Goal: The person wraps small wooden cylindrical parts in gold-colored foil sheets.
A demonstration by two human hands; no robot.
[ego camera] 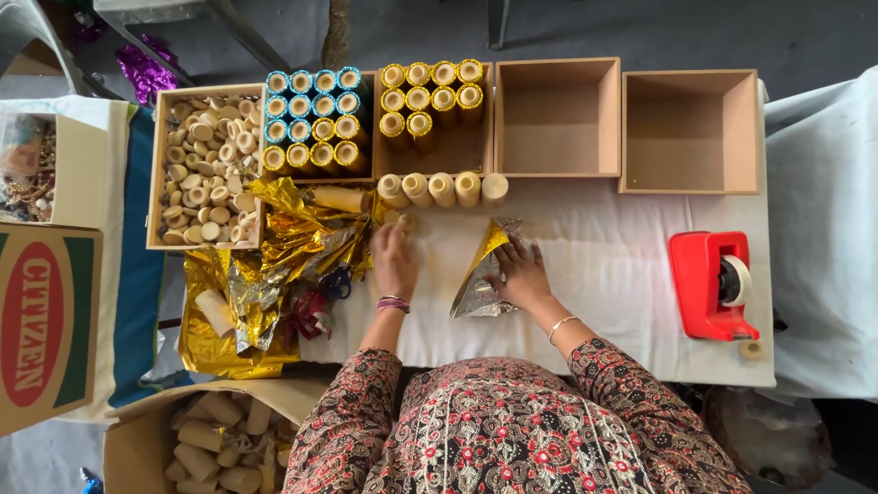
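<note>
Seen from above, a table with a white cloth (pixel 631 274) fills the middle of the frame, grey floor beyond it. Along the cloth's far edge stand five open boxes in a row. At upper left, one box (pixel 155 165) holds loose pale wooden caps. Next, a box is full of upright tubes with blue and gold ends (pixel 311 119). The third box is about half full of gold-wrapped tubes (pixel 430 96). The two boxes at upper right (pixel 558 119) (pixel 690 133) are empty, so by the look of it much wrapping remains. Five bare tubes (pixel 442 188) lie in a row just before the third box. A heap of gold foil (pixel 274 265) spills over the cloth's left edge, with one tube (pixel 338 198) lying in it. The left hand (pixel 394 258), fingers curled, reaches to a small cap (pixel 406 220) at its fingertips; whether it grips the cap cannot be told. The right hand (pixel 519 273) lies spread, pressing a folded gold-and-silver foil sheet (pixel 480 274) flat at centre. A red tape dispenser (pixel 712 285) stands near the right edge. Open cloth lies between the right hand and the dispenser; the left side is crowded. At bottom left, a carton of bare tubes (pixel 219 444) sits beside the person.
</note>
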